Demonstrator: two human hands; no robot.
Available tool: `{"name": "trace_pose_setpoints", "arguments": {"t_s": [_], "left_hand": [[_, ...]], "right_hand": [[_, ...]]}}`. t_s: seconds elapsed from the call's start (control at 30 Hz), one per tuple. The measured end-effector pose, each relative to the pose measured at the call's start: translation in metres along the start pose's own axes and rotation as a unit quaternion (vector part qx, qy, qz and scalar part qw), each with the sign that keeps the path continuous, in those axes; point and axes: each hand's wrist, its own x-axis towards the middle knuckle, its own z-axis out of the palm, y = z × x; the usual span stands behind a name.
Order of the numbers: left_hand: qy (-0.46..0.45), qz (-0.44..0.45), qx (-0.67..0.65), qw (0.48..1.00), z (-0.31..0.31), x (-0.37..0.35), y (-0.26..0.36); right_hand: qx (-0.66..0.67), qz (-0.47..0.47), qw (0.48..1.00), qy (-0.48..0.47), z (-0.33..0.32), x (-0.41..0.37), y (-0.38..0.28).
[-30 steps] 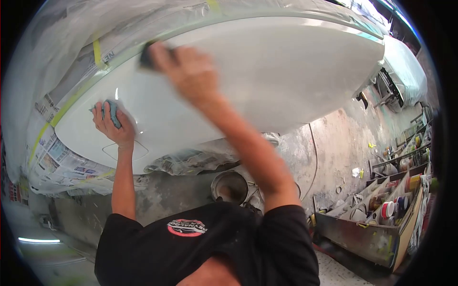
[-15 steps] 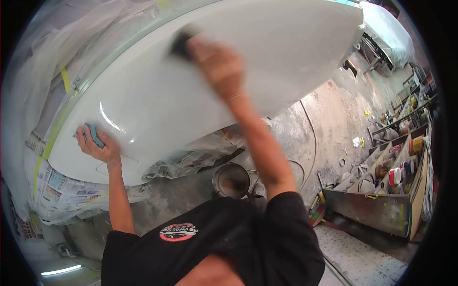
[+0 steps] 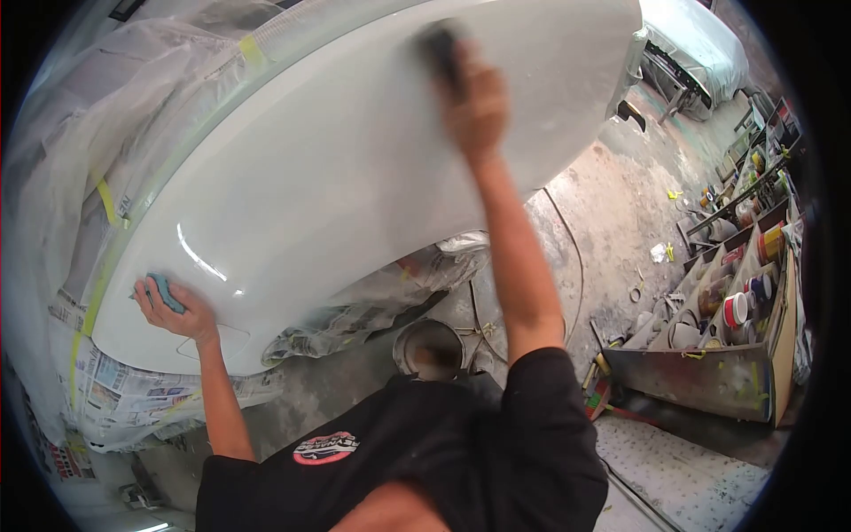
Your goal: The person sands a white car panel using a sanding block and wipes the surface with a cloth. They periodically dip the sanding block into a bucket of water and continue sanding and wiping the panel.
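Note:
A large pale grey-white car body panel (image 3: 337, 186) curves across the view. Near its lower left end, my left hand (image 3: 189, 316) is closed around a blue-green sponge (image 3: 163, 293) that rests against the surface. My right hand (image 3: 481, 108) reaches to the panel's upper part, its fingers wrapped round a black sanding block (image 3: 441, 58). Both block and hand are smeared by motion, and the block's face against the panel is hidden. A fuel-flap outline (image 3: 232, 341) shows just below my left wrist.
Plastic sheeting (image 3: 133, 97), newspaper (image 3: 120, 377) and yellow-green tape border the panel. A bucket (image 3: 429, 348) stands on the floor below, near a hose (image 3: 574, 244). At right is a wooden bin (image 3: 691, 381) of cans; another covered vehicle part (image 3: 700, 44) is behind.
My right hand has swept to the right along the panel with the sanding block. My left hand still holds the sponge near the same panel end. The view has shifted slightly.

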Motion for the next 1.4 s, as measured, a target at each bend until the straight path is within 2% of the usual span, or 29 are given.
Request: {"name": "trace_pose_setpoints", "arguments": {"t_s": [0.03,0.07,0.13,0.2,0.27,0.3,0.33,0.37,0.4,0.43,0.5,0.53,0.6,0.63,0.7,0.73,0.77,0.8,0.9,0.93,0.97,1.0,1.03,1.07,1.13,1.2,1.3,1.33,1.4], "left_hand": [[0.002,0.0,-0.001,1.0,0.0,0.001,0.001],[0.006,-0.002,-0.002,1.0,0.0,0.002,0.003],[0.007,-0.005,-0.003,1.0,0.001,0.004,0.007],[0.001,-0.005,0.004,1.0,-0.001,0.002,0.006],[0.001,-0.002,-0.002,1.0,-0.001,0.003,0.004],[0.0,-0.002,-0.005,1.0,-0.002,0.002,0.005],[-0.002,0.004,-0.004,1.0,-0.003,0.001,0.004],[-0.005,0.01,-0.004,1.0,-0.003,0.002,0.001],[-0.006,0.013,-0.001,1.0,-0.002,0.001,0.0],[-0.004,0.007,-0.002,1.0,0.001,0.001,0.002],[-0.006,-0.001,-0.002,1.0,0.0,0.0,0.003],[-0.006,-0.004,-0.001,1.0,-0.002,0.0,0.003],[-0.001,-0.011,-0.001,1.0,-0.001,0.002,0.008],[-0.001,-0.009,0.0,1.0,-0.001,0.002,0.009],[0.0,-0.001,0.002,1.0,-0.001,0.004,0.009],[0.002,0.004,0.002,1.0,-0.002,0.005,0.009],[0.0,0.007,0.004,1.0,-0.002,0.005,0.008],[-0.001,0.007,0.01,1.0,-0.001,0.003,0.007],[0.008,-0.003,-0.005,1.0,0.006,-0.009,-0.008],[0.003,-0.019,0.0,1.0,0.005,-0.01,-0.009],[-0.005,-0.02,0.001,1.0,0.001,-0.005,-0.003],[0.004,-0.023,-0.004,1.0,0.002,-0.005,-0.002],[0.007,-0.025,-0.008,1.0,0.001,-0.002,0.001],[0.006,-0.032,-0.005,0.999,0.0,-0.003,0.001],[0.008,-0.038,-0.011,0.999,0.002,-0.003,-0.001],[0.013,-0.046,-0.004,0.999,0.005,-0.004,-0.004],[0.009,-0.045,0.0,0.999,0.002,-0.008,-0.003],[0.007,-0.04,0.008,0.999,0.001,-0.008,-0.005],[0.006,-0.031,0.004,0.999,0.002,-0.006,-0.008]], "right_hand": [[-0.033,0.114,0.993,-0.025,-0.005,0.006,0.043],[0.031,0.157,0.986,0.044,-0.007,0.014,0.076],[-0.02,0.208,0.977,0.036,-0.005,0.022,0.062],[-0.009,0.13,0.991,-0.009,0.001,0.016,-0.01],[-0.108,-0.071,0.99,-0.05,0.008,-0.006,-0.103],[-0.004,-0.095,0.995,-0.032,0.003,-0.003,-0.124],[0.1,-0.114,0.988,-0.015,-0.001,0.004,-0.133],[0.044,-0.124,0.988,-0.08,-0.001,0.011,-0.106],[-0.01,-0.115,0.992,-0.043,0.014,0.02,-0.065],[-0.018,-0.063,0.994,-0.083,0.01,0.036,-0.018],[-0.001,0.096,0.995,-0.025,0.005,0.069,0.056],[0.034,0.206,0.972,-0.103,-0.016,0.094,0.057],[0.022,0.278,0.949,-0.146,-0.018,0.102,0.019],[-0.053,0.121,0.99,-0.041,0.012,0.072,0.013],[-0.069,-0.021,0.995,-0.064,0.023,0.038,-0.088],[-0.038,-0.067,0.995,-0.061,0.016,0.022,-0.15],[0.095,-0.055,0.992,-0.053,0.007,0.01,-0.203],[0.178,-0.11,0.976,-0.067,-0.004,0.006,-0.226],[0.087,-0.168,0.969,-0.157,0.011,0.004,-0.165],[0.011,-0.19,0.975,-0.116,0.004,0.029,-0.123],[-0.043,-0.109,0.982,-0.145,0.009,0.03,-0.077],[0.003,0.001,0.994,-0.113,0.0,0.043,-0.046],[0.059,0.035,0.997,-0.019,0.003,0.051,-0.017],[0.033,0.065,0.997,-0.012,0.001,0.056,-0.028],[-0.03,0.06,0.995,-0.073,0.007,0.057,-0.082],[-0.078,-0.067,0.99,-0.092,0.025,0.04,-0.18],[0.092,-0.1,0.979,-0.15,0.01,0.028,-0.314],[0.155,-0.103,0.973,-0.138,0.01,0.027,-0.328],[0.154,-0.149,0.97,-0.115,0.017,0.027,-0.288]]}}
